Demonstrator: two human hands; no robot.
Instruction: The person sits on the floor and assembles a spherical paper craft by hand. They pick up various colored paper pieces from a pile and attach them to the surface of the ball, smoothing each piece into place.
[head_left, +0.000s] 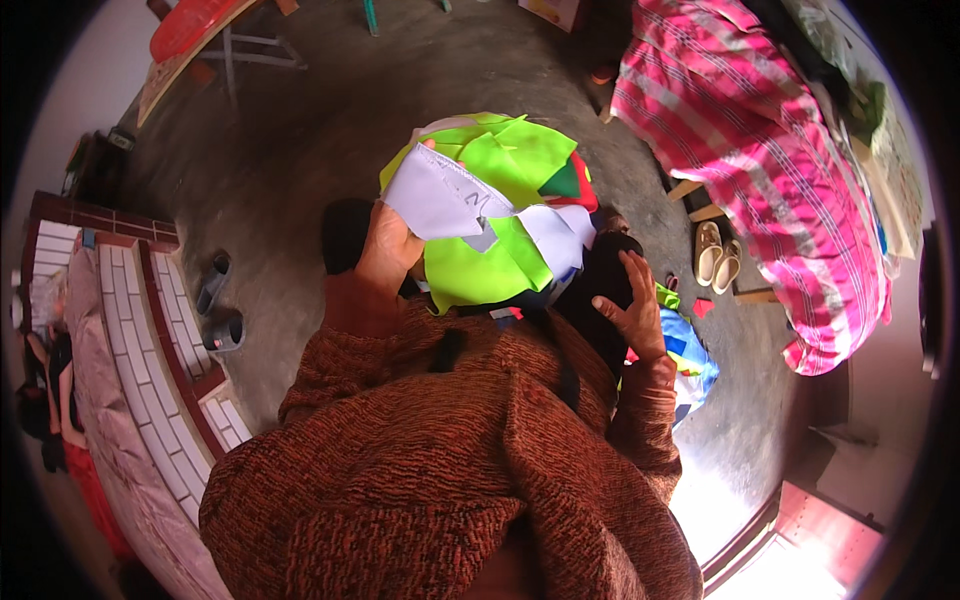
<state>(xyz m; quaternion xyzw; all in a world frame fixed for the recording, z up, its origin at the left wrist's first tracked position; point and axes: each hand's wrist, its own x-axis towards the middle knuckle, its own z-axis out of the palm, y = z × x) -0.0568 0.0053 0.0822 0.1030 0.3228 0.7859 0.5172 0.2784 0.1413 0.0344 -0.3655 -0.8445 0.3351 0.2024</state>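
My left hand (394, 240) grips a white fabric piece (439, 196) with a stitched edge and a dark handwritten mark. The thumb is mostly hidden by the cloth. Beneath it, a pile of neon yellow-green fabric pieces (484, 262) lies on my lap, with another white piece (559, 232) on its right side. Red and green cloth (574, 184) shows at the pile's far right edge. My right hand (637, 304) is apart from the pile, over my dark-clothed right leg (600, 300). Its fingers are spread and nothing shows in them.
A bag with blue and bright scraps (694, 360) rests on the floor at my right. Pink plaid cloth (750, 165) covers furniture beyond a pair of shoes (716, 259). Dark slippers (221, 330) lie left, beside a tiled platform (142, 322). A wooden table edge (180, 67) stands far left.
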